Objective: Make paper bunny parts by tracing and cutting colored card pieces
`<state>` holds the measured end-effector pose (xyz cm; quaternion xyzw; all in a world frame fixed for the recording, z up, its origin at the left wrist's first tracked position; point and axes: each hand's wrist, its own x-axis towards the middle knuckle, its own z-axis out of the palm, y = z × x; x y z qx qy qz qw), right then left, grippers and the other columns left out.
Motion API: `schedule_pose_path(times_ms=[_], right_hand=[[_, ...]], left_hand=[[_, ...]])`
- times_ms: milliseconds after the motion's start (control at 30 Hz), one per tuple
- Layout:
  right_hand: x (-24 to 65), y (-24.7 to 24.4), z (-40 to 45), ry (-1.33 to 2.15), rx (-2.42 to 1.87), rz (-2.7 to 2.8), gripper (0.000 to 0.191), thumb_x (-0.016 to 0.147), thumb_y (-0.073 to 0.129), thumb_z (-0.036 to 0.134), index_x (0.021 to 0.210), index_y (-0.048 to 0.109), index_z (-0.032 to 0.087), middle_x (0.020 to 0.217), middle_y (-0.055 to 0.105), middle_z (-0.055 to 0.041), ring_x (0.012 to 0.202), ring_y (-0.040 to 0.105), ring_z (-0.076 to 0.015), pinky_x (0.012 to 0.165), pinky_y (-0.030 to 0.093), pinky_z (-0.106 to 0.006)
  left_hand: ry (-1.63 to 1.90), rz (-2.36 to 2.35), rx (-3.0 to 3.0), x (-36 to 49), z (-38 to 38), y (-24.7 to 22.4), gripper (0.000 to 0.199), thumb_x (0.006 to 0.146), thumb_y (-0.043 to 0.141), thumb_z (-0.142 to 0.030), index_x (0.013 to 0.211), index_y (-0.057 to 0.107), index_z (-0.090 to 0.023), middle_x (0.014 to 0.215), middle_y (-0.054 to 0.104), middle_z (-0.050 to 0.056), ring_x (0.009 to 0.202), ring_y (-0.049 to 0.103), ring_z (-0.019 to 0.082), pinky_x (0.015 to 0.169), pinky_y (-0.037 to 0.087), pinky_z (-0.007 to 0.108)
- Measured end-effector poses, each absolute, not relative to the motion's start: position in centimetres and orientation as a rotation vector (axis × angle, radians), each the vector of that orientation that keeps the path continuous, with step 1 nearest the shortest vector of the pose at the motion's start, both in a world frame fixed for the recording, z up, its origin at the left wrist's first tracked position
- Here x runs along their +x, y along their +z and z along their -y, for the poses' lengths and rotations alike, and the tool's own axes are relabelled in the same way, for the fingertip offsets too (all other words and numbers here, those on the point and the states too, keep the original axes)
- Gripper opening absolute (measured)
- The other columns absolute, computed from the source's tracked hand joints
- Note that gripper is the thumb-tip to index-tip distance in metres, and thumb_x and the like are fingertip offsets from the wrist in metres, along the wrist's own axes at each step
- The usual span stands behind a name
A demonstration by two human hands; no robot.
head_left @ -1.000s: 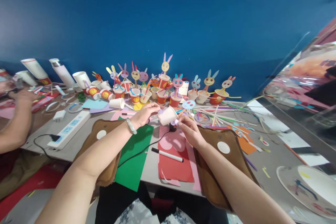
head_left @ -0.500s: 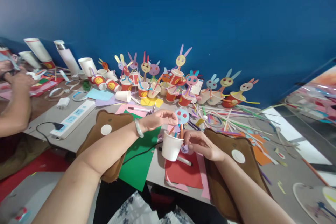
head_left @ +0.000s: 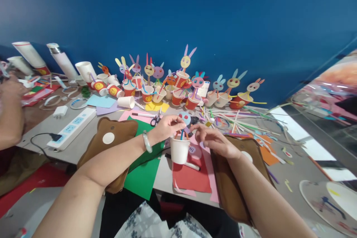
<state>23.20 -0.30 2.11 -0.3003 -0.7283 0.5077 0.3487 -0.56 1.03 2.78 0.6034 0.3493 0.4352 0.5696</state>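
Note:
A round light-blue paper face [head_left: 184, 118] with red eyes stands on coloured stems above a white paper cup [head_left: 180, 151]. The fingers of my left hand [head_left: 167, 128] pinch the face's left edge. My right hand [head_left: 214, 140] is just right of the face and above the cup's right side, its fingers apart and holding nothing. The cup is upright over a sheet of red paper [head_left: 192, 178]. A round pink tag reading "Hi" [head_left: 192, 150] shows beside the cup, and a marker [head_left: 193, 166] lies behind its base.
Rabbit-faced cups [head_left: 193, 101] line the blue wall. Green paper [head_left: 145, 171] and brown pouches [head_left: 111, 137] flank the work area. A power strip [head_left: 73, 128] lies left, scissors [head_left: 156, 119] behind my left hand, coloured strips [head_left: 245, 119] right. Another person's arm [head_left: 11, 115] is at far left.
My right hand has lifted away from the cup's side, and its fingers have spread. The blue face sits lower over the cup. The view has shifted slightly right.

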Motion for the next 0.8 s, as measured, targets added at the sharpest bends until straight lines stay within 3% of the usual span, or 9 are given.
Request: schedule_pose_path(times_ms=[67,133,233,367,467,800], right_hand=[[23.0,1.9,0.1,1.206,-0.838,1.607,0.029,0.074,0.076,0.044,0.068,0.060,0.022,0.092,0.062,-0.0053,0.071,0.054,-0.0167,0.064,0.046,-0.032],[22.6,1.7,0.1,1.152,-0.898,1.346,0.027,0.073,0.076,0.041,0.069,0.056,0.023,0.071,0.052,0.0008,0.054,0.039,-0.0107,0.051,0.035,-0.027],[21.8,1.7,0.3,1.153,-0.989,1.151,0.028,0.075,0.075,0.040,0.071,0.053,0.024,0.059,0.044,0.0048,0.047,0.030,-0.0081,0.045,0.024,-0.024],[21.2,1.7,0.8,1.167,-1.101,1.146,0.030,0.072,0.079,0.043,0.073,0.056,0.023,0.060,0.055,0.0032,0.044,0.033,-0.0066,0.041,0.022,-0.023],[21.0,1.5,1.0,1.171,-1.131,1.173,0.030,0.071,0.080,0.042,0.071,0.057,0.022,0.053,0.051,0.0053,0.042,0.033,-0.0065,0.040,0.023,-0.023],[20.8,0.9,1.1,1.280,-1.151,1.151,0.027,0.068,0.083,0.041,0.074,0.064,0.023,0.067,0.062,0.0024,0.053,0.053,-0.0113,0.049,0.041,-0.025]], left_hand=[[1.003,-0.821,1.435,-0.3,-0.7,2.7,0.029,0.076,0.075,-0.041,0.077,0.064,-0.014,0.070,0.062,0.001,0.061,0.056,0.010,0.059,0.046,0.023],[0.957,-0.804,1.444,0.0,-0.2,2.5,0.030,0.076,0.076,-0.041,0.077,0.064,-0.014,0.069,0.062,0.001,0.057,0.055,0.010,0.056,0.044,0.022],[0.884,-0.770,1.453,0.6,0.6,2.2,0.030,0.076,0.077,-0.041,0.077,0.064,-0.014,0.068,0.063,0.002,0.055,0.054,0.009,0.052,0.043,0.022],[0.854,-0.767,1.515,1.3,1.6,1.6,0.021,0.079,0.073,-0.035,0.076,0.066,-0.016,0.069,0.065,0.002,0.058,0.057,0.012,0.056,0.045,0.024],[0.848,-0.780,1.543,1.6,2.3,1.4,0.017,0.081,0.072,-0.032,0.076,0.067,-0.017,0.072,0.068,0.004,0.063,0.062,0.014,0.058,0.048,0.025],[0.801,-0.790,1.637,2.1,3.2,1.4,0.009,0.081,0.067,-0.022,0.076,0.067,-0.016,0.078,0.071,0.004,0.067,0.064,0.014,0.063,0.050,0.025]])
